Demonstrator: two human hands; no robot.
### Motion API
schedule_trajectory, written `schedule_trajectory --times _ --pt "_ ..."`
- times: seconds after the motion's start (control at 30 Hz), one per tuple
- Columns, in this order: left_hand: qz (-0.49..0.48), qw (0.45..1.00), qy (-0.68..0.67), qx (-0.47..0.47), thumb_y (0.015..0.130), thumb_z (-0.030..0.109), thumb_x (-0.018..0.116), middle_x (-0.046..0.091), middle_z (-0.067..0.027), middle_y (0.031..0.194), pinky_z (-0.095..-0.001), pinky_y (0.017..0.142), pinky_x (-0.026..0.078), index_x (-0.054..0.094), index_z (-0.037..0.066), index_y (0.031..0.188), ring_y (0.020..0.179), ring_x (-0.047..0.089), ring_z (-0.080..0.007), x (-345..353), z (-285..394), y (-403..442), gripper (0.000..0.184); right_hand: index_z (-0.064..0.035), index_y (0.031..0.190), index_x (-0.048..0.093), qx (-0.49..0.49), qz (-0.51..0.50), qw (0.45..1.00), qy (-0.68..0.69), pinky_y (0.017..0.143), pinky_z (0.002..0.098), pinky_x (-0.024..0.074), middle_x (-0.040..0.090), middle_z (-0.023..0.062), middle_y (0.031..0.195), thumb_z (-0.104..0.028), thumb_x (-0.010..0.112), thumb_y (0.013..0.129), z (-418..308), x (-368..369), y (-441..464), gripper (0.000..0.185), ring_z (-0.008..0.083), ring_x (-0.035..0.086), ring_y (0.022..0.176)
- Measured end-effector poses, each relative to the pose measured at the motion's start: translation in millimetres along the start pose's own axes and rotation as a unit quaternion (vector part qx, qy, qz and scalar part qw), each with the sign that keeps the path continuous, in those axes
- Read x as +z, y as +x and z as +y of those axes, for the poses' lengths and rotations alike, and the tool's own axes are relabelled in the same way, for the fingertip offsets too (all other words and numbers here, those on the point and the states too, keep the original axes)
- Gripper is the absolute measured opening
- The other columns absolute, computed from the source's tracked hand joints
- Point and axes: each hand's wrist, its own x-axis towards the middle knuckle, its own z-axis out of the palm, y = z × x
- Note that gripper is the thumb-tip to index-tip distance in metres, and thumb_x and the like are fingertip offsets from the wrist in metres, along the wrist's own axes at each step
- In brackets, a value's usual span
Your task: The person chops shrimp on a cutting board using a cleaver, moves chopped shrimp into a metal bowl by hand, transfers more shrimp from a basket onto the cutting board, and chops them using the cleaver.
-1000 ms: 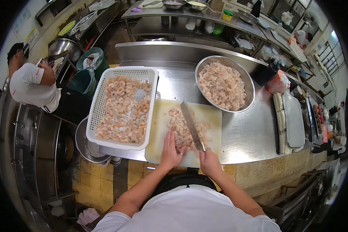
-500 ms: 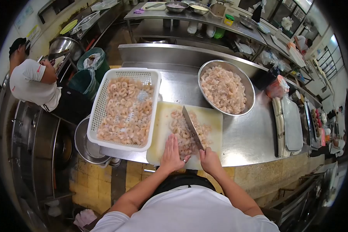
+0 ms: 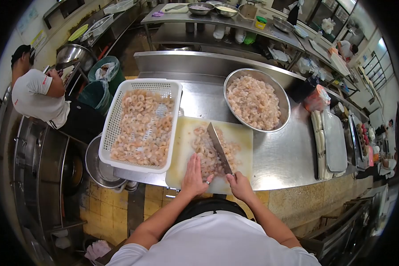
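Peeled shrimp [image 3: 202, 144] lie in a loose heap on a pale cutting board [image 3: 178, 170] in front of me. My right hand [image 3: 240, 185] grips the handle of a kitchen knife [image 3: 220, 148], whose wide blade slants away to the left across the shrimp. Beside the heap's near left side is my left hand [image 3: 194, 178], its fingers stretched forward against the shrimp and the thumb pointing toward the knife. Left of the board stands a white perforated basket [image 3: 177, 106] holding whole peeled shrimp. Behind the board to the right, a steel bowl [image 3: 226, 95] is heaped with shrimp pieces.
The steel table [image 3: 281, 162] has a raised back edge. At its right end lie a lidded tray [image 3: 334, 142] and a plastic bag [image 3: 317, 99]. A metal pot [image 3: 93, 164] sits low at the left. A co-worker [image 3: 40, 91] stands by green bins [image 3: 95, 95].
Both hands and the knife keep nearly the same place over the shrimp. The whole view has shifted by a few pixels.
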Motion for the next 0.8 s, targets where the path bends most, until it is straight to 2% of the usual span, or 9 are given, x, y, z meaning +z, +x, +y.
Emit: schedule_trajectory --times 0.1,0.2,0.3,0.37,0.4,0.5,0.6,0.7,0.8 --pt "0.006 1.0 0.009 0.004 0.095 0.046 0.073 0.018 -0.0333 0.172 -0.0539 0.132 0.019 0.018 -0.011 0.164 0.161 0.02 -0.048 6 -5 -2 0.105 0.0051 0.098 0.063 0.004 0.03 0.998 0.051 0.065 0.0493 0.051 0.066 0.0252 0.074 -0.036 0.058 0.11 -9 -17 -6 0.043 0.0441 0.066 0.068" --pt "0.015 1.0 0.014 0.013 0.096 0.045 0.073 0.019 -0.0338 0.172 -0.0538 0.132 0.02 0.019 -0.011 0.163 0.16 0.021 -0.0485 8 -5 -1 0.103 0.0042 0.099 0.062 0.031 0.032 0.997 0.07 0.071 0.0563 0.0505 0.066 0.0341 0.082 -0.033 0.059 0.11 -38 -46 -21 0.039 0.0539 0.067 0.081" --pt "0.022 1.0 0.009 0.019 0.096 0.044 0.073 0.019 -0.0342 0.172 -0.0538 0.132 0.021 0.022 -0.012 0.162 0.16 0.022 -0.0489 7 -5 -1 0.101 0.003 0.093 0.063 -0.019 0.099 0.995 0.011 0.065 0.0534 0.0503 0.067 0.0278 0.075 -0.034 0.056 0.111 -26 -38 -22 0.042 0.0491 0.067 0.071" --pt "0.022 0.999 0.011 0.024 0.096 0.044 0.073 0.019 -0.0342 0.172 -0.054 0.132 0.02 0.023 -0.012 0.162 0.16 0.022 -0.0491 7 -6 -1 0.1 0.0028 0.092 0.062 -0.017 0.084 0.995 -0.054 0.065 0.0557 0.0494 0.066 0.0297 0.075 -0.033 0.056 0.111 10 -9 -9 0.041 0.0521 0.065 0.073" --pt "0.022 0.999 0.01 0.025 0.096 0.044 0.073 0.019 -0.0341 0.172 -0.054 0.132 0.02 0.023 -0.012 0.162 0.16 0.022 -0.0489 7 -5 0 0.1 0.0027 0.091 0.062 -0.015 0.077 0.993 -0.086 0.065 0.0568 0.049 0.066 0.0307 0.076 -0.032 0.056 0.111 3 -8 -6 0.041 0.0536 0.065 0.074" --pt "0.019 1.0 0.009 0.018 0.096 0.043 0.073 0.019 -0.0339 0.172 -0.054 0.132 0.02 0.024 -0.012 0.162 0.16 0.021 -0.0482 6 -5 -2 0.099 0.0047 0.093 0.061 0.017 0.049 0.998 -0.046 0.07 0.0612 0.0488 0.066 0.0347 0.08 -0.031 0.056 0.111 -21 -32 -7 0.04 0.0573 0.065 0.08" --pt "0.011 1.0 0.008 0.008 0.095 0.043 0.073 0.019 -0.0334 0.172 -0.0538 0.132 0.02 0.024 -0.012 0.162 0.161 0.021 -0.0473 7 -4 0 0.099 0.0047 0.092 0.061 0.014 0.063 0.998 -0.017 0.071 0.0615 0.0495 0.066 0.0348 0.081 -0.032 0.057 0.11 -43 -53 -19 0.041 0.0577 0.065 0.081" --pt "0.015 1.0 0.005 0.005 0.095 0.042 0.074 0.019 -0.0329 0.173 -0.0534 0.132 0.02 0.024 -0.011 0.162 0.161 0.02 -0.0467 6 -4 -2 0.099 0.0047 0.092 0.061 -0.012 0.084 0.996 -0.042 0.071 0.0617 0.0498 0.066 0.0349 0.081 -0.034 0.057 0.11 -24 -36 -15 0.043 0.0576 0.065 0.08" --pt "0.02 1.0 -0.007 0.01 0.095 0.042 0.073 0.019 -0.0328 0.172 -0.0535 0.132 0.019 0.024 -0.011 0.162 0.161 0.02 -0.0467 4 0 0 0.098 0.0039 0.091 0.061 -0.031 0.053 0.996 -0.067 0.07 0.0622 0.0497 0.066 0.0347 0.08 -0.035 0.056 0.111 -5 -14 -1 0.044 0.0576 0.065 0.079"
